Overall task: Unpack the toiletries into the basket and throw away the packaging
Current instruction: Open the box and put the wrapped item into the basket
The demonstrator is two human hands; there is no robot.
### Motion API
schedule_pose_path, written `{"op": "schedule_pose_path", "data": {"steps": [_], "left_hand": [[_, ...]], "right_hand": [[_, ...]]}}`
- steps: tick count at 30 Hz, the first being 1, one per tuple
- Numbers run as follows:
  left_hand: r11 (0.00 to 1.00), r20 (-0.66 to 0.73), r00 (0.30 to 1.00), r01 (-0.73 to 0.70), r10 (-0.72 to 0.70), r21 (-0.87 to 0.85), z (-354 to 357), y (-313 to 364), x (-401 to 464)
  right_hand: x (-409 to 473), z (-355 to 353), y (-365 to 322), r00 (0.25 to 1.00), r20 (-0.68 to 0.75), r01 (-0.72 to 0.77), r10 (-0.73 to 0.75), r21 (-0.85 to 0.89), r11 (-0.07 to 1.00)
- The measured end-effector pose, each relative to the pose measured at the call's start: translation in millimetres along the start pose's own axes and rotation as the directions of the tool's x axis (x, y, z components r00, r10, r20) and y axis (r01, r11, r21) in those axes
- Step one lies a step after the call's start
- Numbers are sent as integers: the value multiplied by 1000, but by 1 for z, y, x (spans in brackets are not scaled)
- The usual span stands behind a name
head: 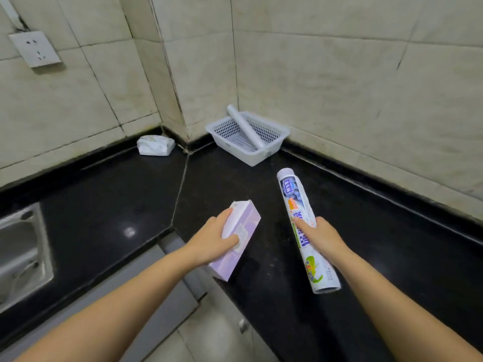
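Observation:
My left hand (218, 237) grips a pale purple box (244, 226) lying near the front edge of the black counter (104, 194). In my right hand (320, 235) is a long printed white tube wrapper (295, 202), held around its middle and pointing toward the corner. A white plastic basket (274, 150) stands in the wall corner. Inside it a plain white roll (244, 126) leans over the far rim. A small white wrapped pack (156, 145) rests on the counter against the left wall.
A steel sink (22, 253) is set in the counter at the far left. A wall socket (35, 48) sits high on the left tiles. Tiled walls close the counter at the back and right. Below the counter edge are a cabinet door and a knob (243, 324).

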State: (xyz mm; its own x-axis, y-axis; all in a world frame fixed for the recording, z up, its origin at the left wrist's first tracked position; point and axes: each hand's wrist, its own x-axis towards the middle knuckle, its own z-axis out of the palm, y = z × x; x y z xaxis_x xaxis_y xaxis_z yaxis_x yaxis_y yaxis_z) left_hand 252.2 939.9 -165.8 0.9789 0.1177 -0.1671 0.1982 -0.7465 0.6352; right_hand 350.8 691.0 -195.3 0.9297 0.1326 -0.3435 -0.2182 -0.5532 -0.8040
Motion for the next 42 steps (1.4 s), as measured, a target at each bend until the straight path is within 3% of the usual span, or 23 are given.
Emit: {"op": "schedule_pose_path", "data": {"steps": [7, 12, 15, 17, 19, 23, 30, 34, 38, 40, 42], "left_hand": [[995, 121, 992, 30, -42, 98, -13, -35, 93], [967, 269, 956, -173, 119, 186, -9, -50, 167], [875, 352, 896, -382, 272, 298, -20, -59, 207], [737, 375, 852, -511, 366, 442, -30, -68, 233], [651, 401, 820, -569, 407, 502, -39, -80, 255], [616, 472, 790, -607, 393, 503, -40, -103, 279], [702, 381, 821, -565, 426, 434, -26, -91, 286], [756, 345, 760, -630, 551, 179, -44, -65, 277], [726, 288, 688, -687, 666, -38, -63, -33, 265], [701, 259, 664, -709, 701, -77, -68, -20, 261], [662, 234, 631, -744, 740, -87, -71, -10, 258]], "right_hand": [[47, 21, -14, 996, -51, -78, 68, -238, 968], [79, 39, -24, 979, -193, -143, 65, -423, 895], [94, 58, -38, 957, -282, -197, 62, -479, 855], [104, 75, -48, 940, -334, -237, 65, -505, 830], [110, 93, -58, 928, -363, -281, 86, -530, 800], [111, 122, -62, 903, -420, -338, 90, -564, 753], [108, 125, -62, 887, -433, -378, 160, -484, 789], [105, 111, -67, 898, -388, -366, 207, -397, 842], [97, 89, -94, 900, -428, -125, 75, -90, 988], [89, 76, -115, 911, -411, 16, 32, 113, 994], [82, 65, -132, 939, -344, 88, -21, 179, 980]]}}
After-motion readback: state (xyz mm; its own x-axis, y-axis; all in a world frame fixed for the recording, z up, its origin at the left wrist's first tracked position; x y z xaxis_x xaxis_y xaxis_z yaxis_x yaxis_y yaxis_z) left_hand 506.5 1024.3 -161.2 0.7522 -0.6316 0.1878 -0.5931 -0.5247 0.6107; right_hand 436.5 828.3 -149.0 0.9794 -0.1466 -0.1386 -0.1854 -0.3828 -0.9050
